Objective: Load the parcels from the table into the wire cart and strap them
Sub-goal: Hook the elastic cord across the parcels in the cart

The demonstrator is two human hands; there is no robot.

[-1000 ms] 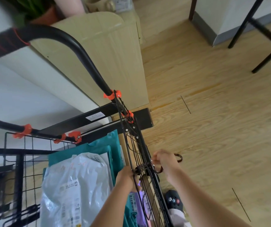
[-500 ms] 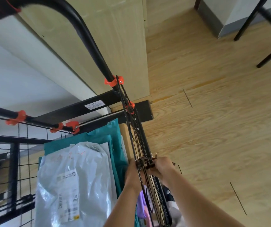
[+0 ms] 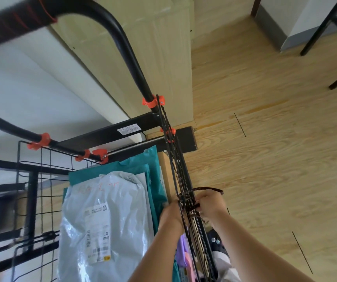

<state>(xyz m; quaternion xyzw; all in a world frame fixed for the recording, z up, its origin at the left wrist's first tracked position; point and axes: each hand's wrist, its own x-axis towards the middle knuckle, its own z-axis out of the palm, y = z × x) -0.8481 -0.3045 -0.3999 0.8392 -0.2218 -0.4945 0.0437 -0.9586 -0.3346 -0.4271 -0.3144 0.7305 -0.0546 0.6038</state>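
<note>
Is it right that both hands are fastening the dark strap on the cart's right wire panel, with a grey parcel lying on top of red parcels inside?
Not quite: the parcels under the grey parcel are teal, not red. The head view shows it. The rest holds: the left hand and right hand are both at the dark strap on the cart's right wire panel.

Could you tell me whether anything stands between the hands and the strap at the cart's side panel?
Nothing visible does. Both the left hand and right hand are already at the dark strap, which loops around the wire side panel. Only that panel's wires run between the two hands; the parcels lie inside.
</note>
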